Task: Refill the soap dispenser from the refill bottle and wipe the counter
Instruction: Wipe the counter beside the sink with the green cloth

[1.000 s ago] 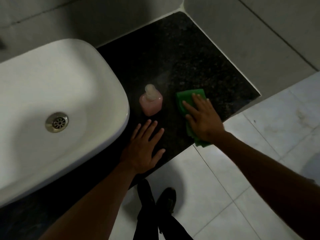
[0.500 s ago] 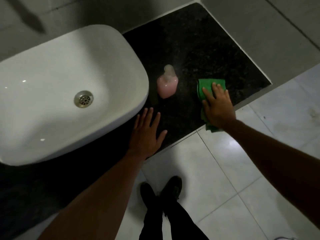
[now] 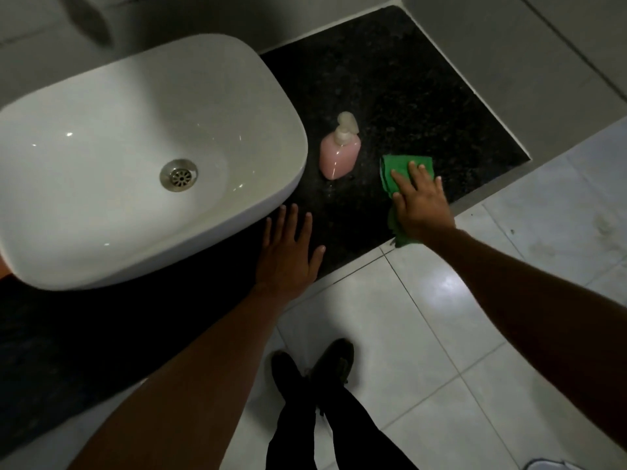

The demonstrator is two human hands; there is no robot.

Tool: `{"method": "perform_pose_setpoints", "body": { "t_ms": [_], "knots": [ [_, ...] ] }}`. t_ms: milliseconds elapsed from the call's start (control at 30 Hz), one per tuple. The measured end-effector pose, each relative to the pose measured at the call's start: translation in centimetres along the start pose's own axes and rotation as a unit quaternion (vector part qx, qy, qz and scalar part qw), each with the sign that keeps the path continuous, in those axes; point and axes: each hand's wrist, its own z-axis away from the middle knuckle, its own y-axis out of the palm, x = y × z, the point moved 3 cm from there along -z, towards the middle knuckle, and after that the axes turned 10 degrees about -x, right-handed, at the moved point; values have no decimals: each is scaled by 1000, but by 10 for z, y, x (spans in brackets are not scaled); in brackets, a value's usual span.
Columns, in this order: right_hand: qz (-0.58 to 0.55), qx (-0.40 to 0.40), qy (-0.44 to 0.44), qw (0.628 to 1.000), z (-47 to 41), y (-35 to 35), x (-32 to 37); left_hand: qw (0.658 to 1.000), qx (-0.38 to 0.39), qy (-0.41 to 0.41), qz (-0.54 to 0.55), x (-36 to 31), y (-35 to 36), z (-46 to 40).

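Note:
A pink soap dispenser with a pale pump stands upright on the dark speckled counter, just right of the basin. My right hand lies flat on a green cloth, pressing it to the counter near the front edge, to the right of the dispenser. The cloth's lower end hangs over the counter edge. My left hand rests flat on the counter in front of the basin, fingers spread, holding nothing. No refill bottle is in view.
A white oval basin with a metal drain fills the left. Grey tiled walls close off the counter at the back and right. Below is a pale tiled floor with my dark shoes.
The view has shifted, so the basin and counter sit further right in frame. My right hand has slid the green cloth a little across the counter. The left hand stays flat.

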Motion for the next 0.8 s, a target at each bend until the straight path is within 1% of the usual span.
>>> {"method": "perform_pose_setpoints", "body": {
  "t_ms": [33, 100, 167, 233, 267, 333, 433, 467, 533, 567, 600, 667, 733, 800],
  "knots": [
    [2, -3, 27, 1000, -8, 0, 1, 1000, 0, -1, -3, -1, 1, -1],
    [8, -4, 43, 999, -11, 5, 23, 1000, 4, -3, -7, -9, 2, -6],
    [9, 0, 12, 1000, 0, 12, 49, 1000, 6, 25, -9, -23, 5, -16],
    [13, 7, -26, 1000, 16, 17, 57, 996, 9, 87, -8, -39, 9, -30],
    [17, 12, -30, 999, 18, 17, 46, 993, 8, 117, 0, -50, 13, -39],
    [27, 5, -6, 1000, 8, 9, 13, 990, 4, 143, 3, -60, 14, -52],
    [31, -17, 90, 995, -26, -12, -73, 989, -7, 151, 5, -68, 21, -64],
    [29, -15, 106, 994, -38, -20, -100, 988, -11, 152, 7, -68, 24, -65],
    [31, -31, 109, 993, -68, -33, -139, 987, -27, 155, 10, -69, 28, -67],
    [27, -42, 103, 993, -87, -35, -145, 988, -35, 153, 15, -68, 29, -66],
    [23, -49, 92, 994, -109, -34, -143, 987, -43, 151, 22, -66, 31, -66],
    [31, -43, 80, 995, -152, -26, -118, 986, -58, 151, 30, -63, 35, -64],
    [28, -35, 74, 996, -185, -11, -79, 986, -69, 151, 33, -63, 35, -63],
    [19, -31, 49, 998, -196, -2, -34, 986, -67, 147, 33, -64, 33, -64]
  ]
}}
